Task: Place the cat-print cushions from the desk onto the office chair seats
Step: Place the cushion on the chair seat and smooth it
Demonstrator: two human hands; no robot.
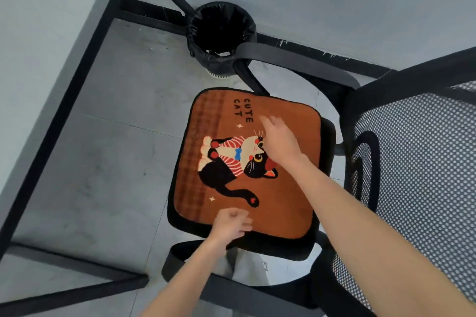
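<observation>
Orange cushion (pixel 270 188) on chair seat (pixel 283 247), right hand (pixel 278 140) flat, left hand (pixel 231 226) seemingly loosely curled at its edge

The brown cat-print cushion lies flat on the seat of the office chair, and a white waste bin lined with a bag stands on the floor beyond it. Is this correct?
Not quite: the waste bin is lined with a black bag and looks black, not white, as the head view shows. The rest stands: the brown cat-print cushion lies flat on the seat of the office chair, with the bin on the floor beyond it.

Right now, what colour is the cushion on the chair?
Orange-brown cushion, seen in the head view.
</observation>
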